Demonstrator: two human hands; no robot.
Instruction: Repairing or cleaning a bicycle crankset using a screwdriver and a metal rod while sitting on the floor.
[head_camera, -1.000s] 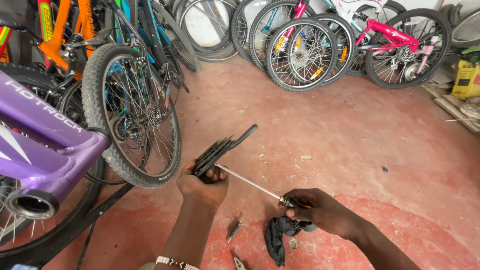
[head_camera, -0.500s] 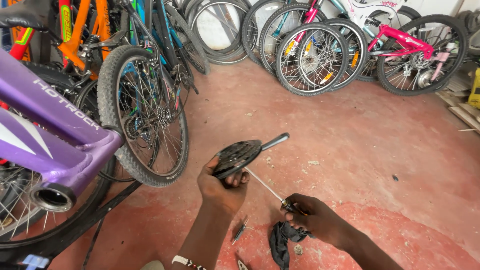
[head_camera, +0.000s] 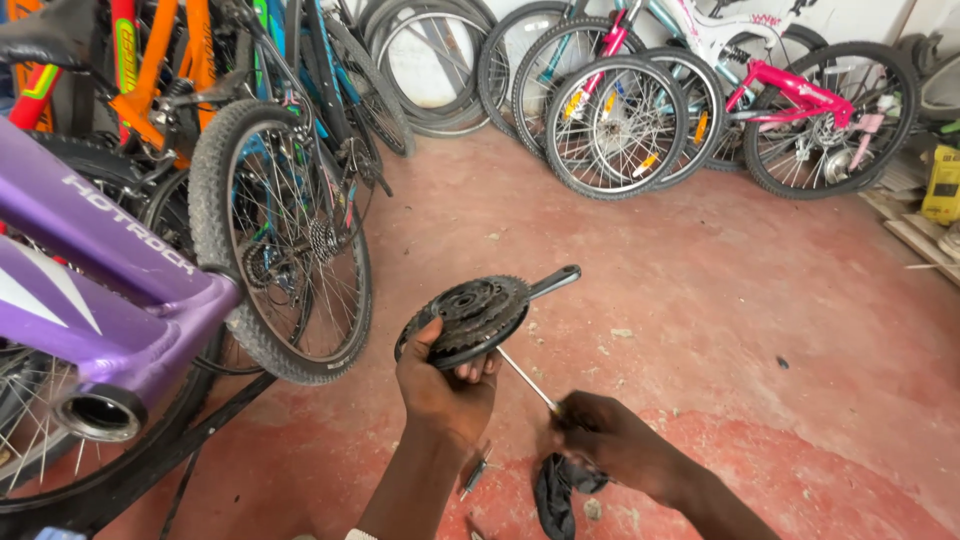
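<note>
My left hand (head_camera: 440, 385) grips a black bicycle crankset (head_camera: 466, 316), a toothed chainring disc with its crank arm (head_camera: 553, 282) pointing up to the right. It is held above the red floor with the disc face turned toward me. My right hand (head_camera: 605, 440) holds a screwdriver by its handle. The thin metal shaft (head_camera: 526, 379) runs up-left and its tip reaches the underside of the chainring. A dark rag (head_camera: 556, 493) lies on the floor just below my right hand.
A purple bike frame (head_camera: 90, 290) with an open bottom bracket shell (head_camera: 98, 412) sits at the left. A knobby wheel (head_camera: 280, 240) stands behind it. Several bikes, one of them pink (head_camera: 800, 95), lean on the far wall. Small metal parts (head_camera: 473, 472) lie on the floor.
My left hand has turned the crankset from edge-on to face-up and drawn it nearer. The right hand with the screwdriver has shifted slightly closer beneath it.
</note>
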